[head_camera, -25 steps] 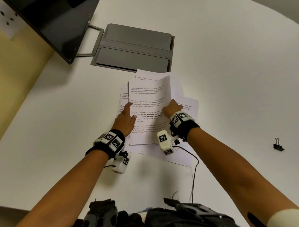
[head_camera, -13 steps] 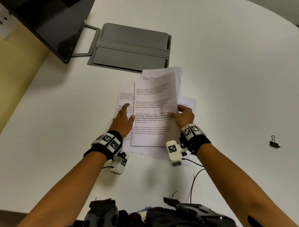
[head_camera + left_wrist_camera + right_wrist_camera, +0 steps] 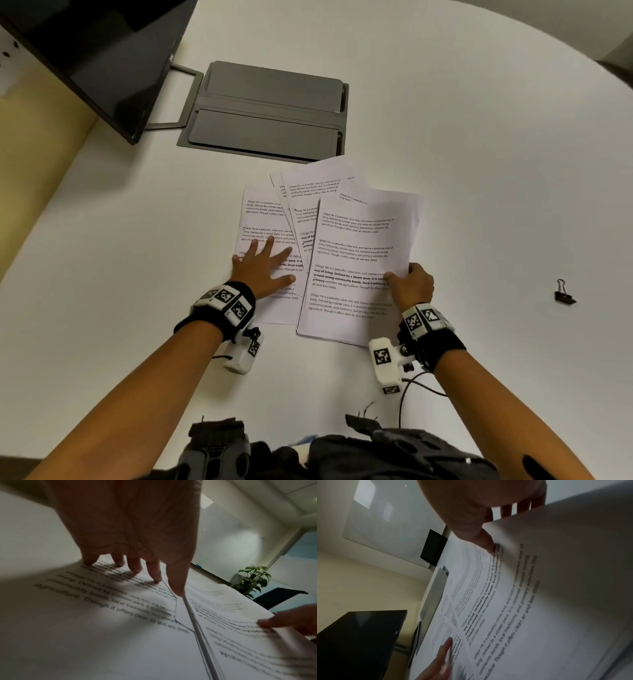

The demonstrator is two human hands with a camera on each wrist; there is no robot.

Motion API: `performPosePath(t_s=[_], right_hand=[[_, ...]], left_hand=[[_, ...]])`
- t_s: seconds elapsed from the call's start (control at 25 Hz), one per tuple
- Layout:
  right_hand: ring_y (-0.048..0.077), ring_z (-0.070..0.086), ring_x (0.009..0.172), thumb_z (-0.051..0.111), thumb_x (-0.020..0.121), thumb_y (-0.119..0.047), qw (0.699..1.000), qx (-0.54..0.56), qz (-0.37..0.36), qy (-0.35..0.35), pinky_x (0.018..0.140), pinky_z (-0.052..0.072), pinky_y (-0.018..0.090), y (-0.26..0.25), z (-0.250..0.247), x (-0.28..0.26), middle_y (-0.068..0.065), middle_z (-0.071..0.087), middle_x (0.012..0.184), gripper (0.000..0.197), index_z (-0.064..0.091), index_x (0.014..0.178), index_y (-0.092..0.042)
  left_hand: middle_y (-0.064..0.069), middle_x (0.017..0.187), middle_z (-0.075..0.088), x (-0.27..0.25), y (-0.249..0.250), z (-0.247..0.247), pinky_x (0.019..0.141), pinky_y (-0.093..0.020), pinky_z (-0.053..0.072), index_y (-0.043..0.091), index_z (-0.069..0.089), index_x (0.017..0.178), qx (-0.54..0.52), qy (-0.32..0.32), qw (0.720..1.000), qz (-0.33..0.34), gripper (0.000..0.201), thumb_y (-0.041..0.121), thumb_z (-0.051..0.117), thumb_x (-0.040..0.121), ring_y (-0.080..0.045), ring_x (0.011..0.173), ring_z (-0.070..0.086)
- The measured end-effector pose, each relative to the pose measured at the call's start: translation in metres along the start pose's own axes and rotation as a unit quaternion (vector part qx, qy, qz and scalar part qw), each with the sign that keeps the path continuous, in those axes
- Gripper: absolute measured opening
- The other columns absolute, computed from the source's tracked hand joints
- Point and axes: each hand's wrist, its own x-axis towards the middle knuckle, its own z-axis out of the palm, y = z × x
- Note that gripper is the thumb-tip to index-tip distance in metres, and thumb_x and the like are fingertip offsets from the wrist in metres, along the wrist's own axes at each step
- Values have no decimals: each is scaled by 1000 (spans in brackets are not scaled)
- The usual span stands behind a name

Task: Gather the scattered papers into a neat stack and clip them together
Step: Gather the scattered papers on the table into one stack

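Note:
Several printed white sheets lie fanned on the white table (image 3: 479, 137). My right hand (image 3: 409, 284) pinches the right edge of a small bundle of sheets (image 3: 356, 260), thumb on top and fingers underneath (image 3: 523, 507); the same bundle (image 3: 539, 601) fills the right wrist view. My left hand (image 3: 265, 265) lies flat with spread fingers (image 3: 154, 574) on the loose sheets (image 3: 263, 219) to the left, pressing them down. A black binder clip (image 3: 564, 294) sits on the table far to the right, apart from both hands.
A grey cable-box lid (image 3: 270, 109) is set into the table just beyond the papers. A dark monitor (image 3: 85, 51) on its stand occupies the far left corner. Wrist camera cables (image 3: 411, 387) trail near the table's front edge.
My right hand has carried the top bundle of sheets to the right and down, off the pile. My left hand has spread flat on the sheets left behind.

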Motion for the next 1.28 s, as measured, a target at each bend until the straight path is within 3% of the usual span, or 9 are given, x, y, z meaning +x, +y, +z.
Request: performPosePath(t_s=[0.16, 0.4, 0.56, 0.64, 0.72, 0.84, 0.92, 1.04, 1.28], right_hand=[[41, 53, 108, 65, 79, -28, 999, -23, 33, 15, 94, 47, 43, -12, 9, -6, 14, 39, 130, 52, 46, 125, -11], [39, 57, 104, 61, 79, -22, 997, -72, 11, 23, 98, 41, 47, -22, 22, -17, 13, 52, 122, 44, 47, 120, -14], [35, 59, 94, 63, 71, -21, 1000, -10, 8, -21, 89, 49, 47, -20, 19, -12, 7, 61, 100, 41, 48, 109, -18], [32, 60, 91, 65, 72, -16, 997, 78, 5, -29, 81, 52, 39, -18, 16, -12, 9, 62, 104, 37, 49, 105, -18], [27, 58, 89, 67, 74, -11, 989, 145, -14, -10, 73, 46, 28, -17, 12, -13, 14, 59, 115, 33, 52, 102, -16], [24, 53, 99, 69, 79, -13, 987, 155, -45, -5, 81, 39, 24, -19, 1, -20, 13, 54, 122, 36, 54, 112, -10], [21, 53, 93, 66, 84, -14, 987, 149, -62, 7, 78, 38, 23, -22, -7, -23, 13, 60, 119, 32, 54, 113, -8], [20, 55, 83, 58, 89, -12, 982, 145, -108, 48, 72, 42, 24, -27, -16, -27, 13, 64, 111, 19, 57, 108, -10], [21, 61, 79, 51, 93, -12, 966, 138, -191, 101, 77, 55, 33, -30, -40, -38, 12, 68, 98, 12, 56, 104, -10]], left_hand=[[4, 157, -20, -1, 3, 2, 110, -66, 3, 52, 2, 142, 64, -36, 997, -2, 78, 75, 39, 77, -32, 144, -15], [3, 156, -21, -4, 6, 8, 109, -68, 6, 52, -4, 141, 104, -8, 995, 2, 80, 69, 44, 80, -33, 144, -16], [3, 156, -21, -5, 6, 8, 108, -68, 7, 51, -5, 141, 107, -13, 994, -1, 78, 67, 43, 82, -34, 144, -15], [4, 156, -21, -5, 7, 8, 109, -68, 7, 51, -6, 141, 110, -11, 994, -3, 76, 66, 41, 83, -34, 144, -15], [5, 156, -22, -6, 6, 10, 109, -67, 7, 51, -8, 141, 112, -6, 994, -3, 73, 64, 38, 86, -33, 144, -16], [8, 156, -22, -8, 5, 11, 110, -65, 5, 51, -7, 142, 95, -3, 995, -2, 70, 58, 39, 89, -30, 144, -16], [10, 156, -18, -9, 6, 9, 111, -64, 4, 48, -1, 143, 62, -7, 998, -6, 67, 53, 40, 91, -27, 145, -14], [13, 158, -8, -13, 8, 6, 112, -63, 6, 44, 12, 145, 22, 12, 1000, -16, 57, 49, 36, 94, -21, 147, -5], [12, 158, -9, -26, 0, 12, 113, -61, 5, 41, 7, 146, 31, -2, 999, -19, 58, 45, 34, 95, -19, 147, -3]])
